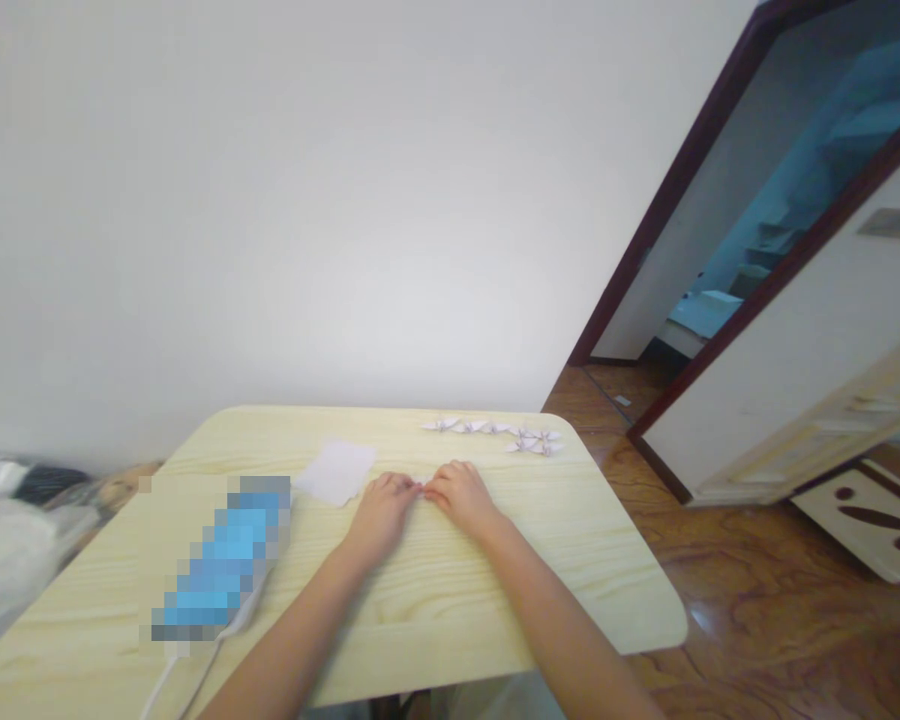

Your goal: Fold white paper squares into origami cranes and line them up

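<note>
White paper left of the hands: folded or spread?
Spread: the white paper lies flat on the table, broad face up. One sheet or several: cannot tell.

Free tabletop (600,560) right, paper (336,472) left

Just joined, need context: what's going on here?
The person's left hand and right hand are close together at the table, seemingly pinching something too small to identify. White paper lies beside the left hand; small white folded pieces sit near the far edge, toward the right.
</note>
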Tool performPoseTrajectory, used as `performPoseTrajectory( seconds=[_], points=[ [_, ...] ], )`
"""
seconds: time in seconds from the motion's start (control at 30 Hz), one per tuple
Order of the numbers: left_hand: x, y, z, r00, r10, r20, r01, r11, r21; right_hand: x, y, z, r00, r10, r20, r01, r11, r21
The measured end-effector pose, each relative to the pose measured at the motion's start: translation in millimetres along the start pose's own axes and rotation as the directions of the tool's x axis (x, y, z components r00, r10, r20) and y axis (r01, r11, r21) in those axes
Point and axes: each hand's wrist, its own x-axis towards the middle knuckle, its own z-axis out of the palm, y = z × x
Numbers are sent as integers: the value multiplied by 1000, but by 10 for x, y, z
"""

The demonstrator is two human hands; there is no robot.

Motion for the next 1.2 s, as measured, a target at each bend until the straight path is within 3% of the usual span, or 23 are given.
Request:
performPoseTrajectory(
  seconds=[0.17, 0.37, 0.67, 1.0, 1.2],
  points=[
    [-15, 7, 11, 999, -6, -34, 6, 1000, -8, 20, 11, 48, 999, 35, -33, -34, 999, 34],
    [7, -55, 63, 989, -123, -83, 116, 990, -81, 24, 42, 120, 993, 101, -59, -92, 986, 138],
    [56, -44, 63, 971, -233, -49, 226, 967, -115, 75, -19, 166, 964, 257, -65, -250, 963, 102],
    [96, 22, 17, 949, -315, -25, 309, 941, -139, 91, -10, 193, 944, 323, -61, -314, 941, 127],
    [123, 75, -16, 931, -366, -18, 362, 926, -103, 111, -2, 269, 900, 421, -109, -392, 894, 215]
  ],
)
